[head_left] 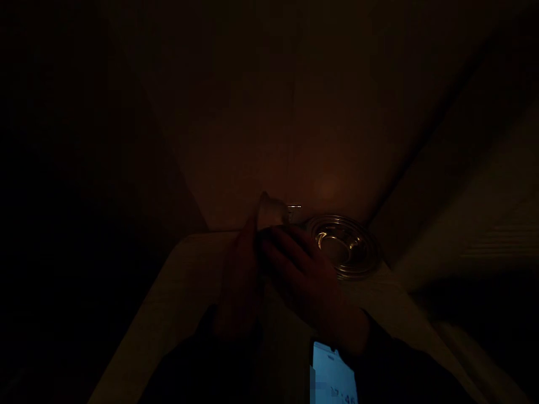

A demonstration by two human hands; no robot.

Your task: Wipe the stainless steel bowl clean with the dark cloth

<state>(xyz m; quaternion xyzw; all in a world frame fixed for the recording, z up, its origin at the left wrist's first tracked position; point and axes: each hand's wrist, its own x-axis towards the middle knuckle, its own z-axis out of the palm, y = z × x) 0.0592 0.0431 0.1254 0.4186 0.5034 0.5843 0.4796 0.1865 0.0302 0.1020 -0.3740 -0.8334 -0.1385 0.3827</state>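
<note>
The left hand's (241, 275) fingers seem wrapped around a cup (273, 213); I can't tell if the right hand's (305, 275) fingers grip. In the dark, it could slip and hit the metal dish (339, 248).

Here's my left hand (239, 275), fingers (248, 233) pointing forward, and my right hand (311, 280) slanting across toward it, fingers close together! Dark sleeves (404, 359) reach both wrists (353, 331), forearms (185, 365) converging; it's too dim to read either grip.

The phone screen (334, 373) is light blue, sleeves (404, 359) dark.
</note>
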